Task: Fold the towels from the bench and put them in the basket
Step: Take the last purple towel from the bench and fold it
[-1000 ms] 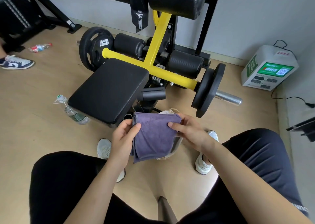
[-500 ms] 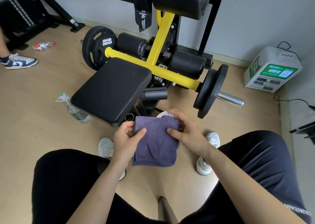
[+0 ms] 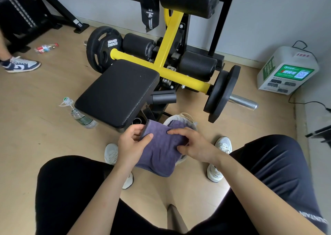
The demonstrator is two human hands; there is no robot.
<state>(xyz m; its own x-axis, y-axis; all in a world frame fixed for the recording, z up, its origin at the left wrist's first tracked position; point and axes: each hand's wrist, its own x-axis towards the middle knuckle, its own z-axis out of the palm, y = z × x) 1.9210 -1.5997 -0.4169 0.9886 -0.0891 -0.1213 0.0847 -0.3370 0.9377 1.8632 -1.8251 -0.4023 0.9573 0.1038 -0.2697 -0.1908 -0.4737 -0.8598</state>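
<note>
1. A folded purple towel (image 3: 162, 150) is hanging in the lower middle of the frame, held up between both hands above the floor (image 3: 35, 136) and partly covering a pale basket (image 3: 186, 120) just behind it.
2. The left hand (image 3: 133, 142) is reaching in from the lower left with its forearm angled upward; its thumb is lying across the towel's face while the fingers are curling round the left edge, pinching the cloth.
3. The right hand (image 3: 192, 143) is coming in from the lower right, palm down, with fingers spread over the towel's upper right part and the thumb pressing its right side, gripping it.
4. More purple cloth is showing inside the basket.
5. The black padded counter (image 3: 116, 93) is sitting bare in the centre, just above the left hand.
6. A plastic bottle (image 3: 80, 116) is lying on the floor at the counter's left.
</note>
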